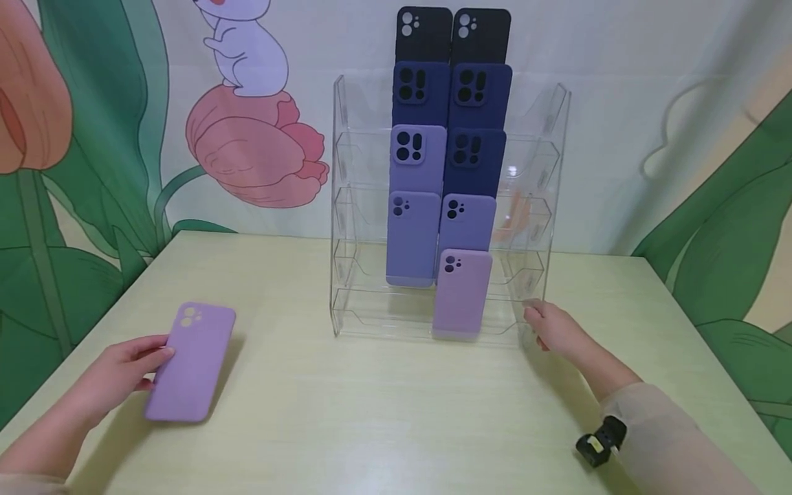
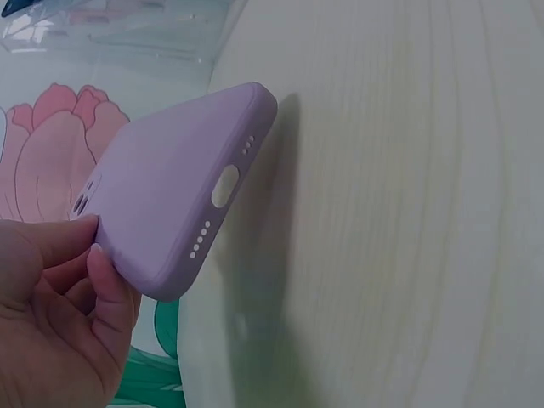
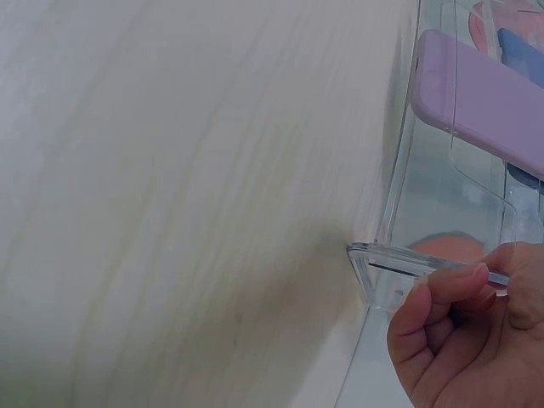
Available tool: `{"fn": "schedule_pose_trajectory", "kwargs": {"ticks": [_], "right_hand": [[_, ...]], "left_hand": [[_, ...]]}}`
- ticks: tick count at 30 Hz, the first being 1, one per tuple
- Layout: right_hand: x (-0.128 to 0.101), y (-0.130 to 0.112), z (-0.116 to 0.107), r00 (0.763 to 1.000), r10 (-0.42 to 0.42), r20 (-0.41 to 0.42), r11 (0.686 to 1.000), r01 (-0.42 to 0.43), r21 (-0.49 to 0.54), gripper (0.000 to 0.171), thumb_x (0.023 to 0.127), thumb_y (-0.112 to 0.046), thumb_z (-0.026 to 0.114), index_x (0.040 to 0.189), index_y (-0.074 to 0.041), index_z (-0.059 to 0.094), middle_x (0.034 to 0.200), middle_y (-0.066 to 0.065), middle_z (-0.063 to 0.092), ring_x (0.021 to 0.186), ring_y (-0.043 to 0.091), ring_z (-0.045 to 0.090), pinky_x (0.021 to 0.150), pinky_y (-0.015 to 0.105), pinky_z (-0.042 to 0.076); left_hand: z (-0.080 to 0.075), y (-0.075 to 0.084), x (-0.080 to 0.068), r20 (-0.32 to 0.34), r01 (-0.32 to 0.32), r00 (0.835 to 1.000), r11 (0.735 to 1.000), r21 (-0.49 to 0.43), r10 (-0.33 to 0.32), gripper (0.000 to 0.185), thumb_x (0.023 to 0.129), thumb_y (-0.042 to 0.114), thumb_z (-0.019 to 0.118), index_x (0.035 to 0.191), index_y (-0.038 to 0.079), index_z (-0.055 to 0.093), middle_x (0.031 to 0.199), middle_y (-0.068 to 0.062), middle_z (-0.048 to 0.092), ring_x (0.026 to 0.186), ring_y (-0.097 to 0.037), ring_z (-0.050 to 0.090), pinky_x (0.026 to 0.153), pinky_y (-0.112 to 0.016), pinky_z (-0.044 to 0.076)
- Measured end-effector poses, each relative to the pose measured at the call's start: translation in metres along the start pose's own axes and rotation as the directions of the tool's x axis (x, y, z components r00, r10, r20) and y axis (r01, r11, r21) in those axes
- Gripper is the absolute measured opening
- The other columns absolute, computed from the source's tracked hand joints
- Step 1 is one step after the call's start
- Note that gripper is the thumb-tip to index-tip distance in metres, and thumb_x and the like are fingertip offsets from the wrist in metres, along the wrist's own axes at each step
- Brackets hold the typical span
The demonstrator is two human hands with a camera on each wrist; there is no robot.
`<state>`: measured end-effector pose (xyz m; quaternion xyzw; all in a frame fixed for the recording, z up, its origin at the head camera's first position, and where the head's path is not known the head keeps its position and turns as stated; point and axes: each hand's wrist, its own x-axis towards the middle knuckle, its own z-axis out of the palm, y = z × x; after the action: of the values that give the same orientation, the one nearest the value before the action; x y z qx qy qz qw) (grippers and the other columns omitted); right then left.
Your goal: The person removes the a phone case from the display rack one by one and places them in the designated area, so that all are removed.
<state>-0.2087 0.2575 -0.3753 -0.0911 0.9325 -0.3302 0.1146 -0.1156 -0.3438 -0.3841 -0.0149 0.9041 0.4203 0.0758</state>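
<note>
In the head view my left hand [image 1: 120, 371] grips a light purple phone case [image 1: 194, 364] by its left edge, tilted and raised off the table, back side up. The left wrist view shows the bottom end of the phone case [image 2: 183, 187], with its port slot and small round holes. My right hand [image 1: 553, 328] pinches the front right edge of a clear stepped display rack [image 1: 526, 275]. Seen from the right wrist, thumb and fingertips [image 3: 472, 276] meet on the rack's clear side panel [image 3: 391, 259] near its lower corner.
Two columns of phone cases stand in the rack: black cases [image 1: 423, 34] on top, navy cases [image 1: 479, 96] below, then purple ones [image 1: 414, 237]. A pinkish-purple case [image 1: 463, 295] stands in the lowest tier on the right. Behind the pale table [image 1: 346, 412] hangs a printed cloth [image 1: 359, 41].
</note>
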Motion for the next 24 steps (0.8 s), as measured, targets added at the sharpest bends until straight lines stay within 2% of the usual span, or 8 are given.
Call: {"fn": "schedule_pose_trajectory", "kwargs": {"ticks": [11,17,24], "right_hand": [[-0.001,-0.001,0.000,1.000,-0.005,0.002,1.000,0.005,0.010,0.048,0.101,-0.015,0.027,0.136,0.019,0.025,0.049,-0.001,0.035,0.044,0.014,0.038,0.049,0.031,0.034],[-0.001,0.000,0.000,1.000,0.003,0.007,1.000,-0.003,0.002,0.049,0.101,-0.016,0.026,0.137,0.017,0.025,0.048,-0.001,0.034,0.044,0.013,0.037,0.050,0.032,0.034],[0.000,0.002,0.001,1.000,0.001,-0.002,1.000,-0.001,0.007,0.049,0.101,-0.016,0.027,0.136,0.017,0.026,0.049,-0.001,0.035,0.044,0.014,0.037,0.049,0.031,0.034]], "left_hand": [[-0.016,-0.017,0.001,0.019,0.038,0.999,0.998,0.043,-0.039,0.054,0.100,0.024,0.042,0.131,-0.020,0.034,0.117,-0.029,0.053,0.079,0.006,0.052,0.067,-0.028,0.052],[-0.023,-0.023,0.004,0.033,0.054,0.998,0.996,0.075,-0.057,0.053,0.101,0.022,0.041,0.130,-0.021,0.032,0.119,-0.033,0.050,0.079,0.008,0.049,0.066,-0.027,0.051],[-0.027,-0.026,0.008,0.040,0.079,0.996,0.992,0.094,-0.083,0.053,0.100,0.023,0.043,0.129,-0.020,0.034,0.111,-0.026,0.056,0.077,0.001,0.051,0.065,-0.028,0.050]]}}
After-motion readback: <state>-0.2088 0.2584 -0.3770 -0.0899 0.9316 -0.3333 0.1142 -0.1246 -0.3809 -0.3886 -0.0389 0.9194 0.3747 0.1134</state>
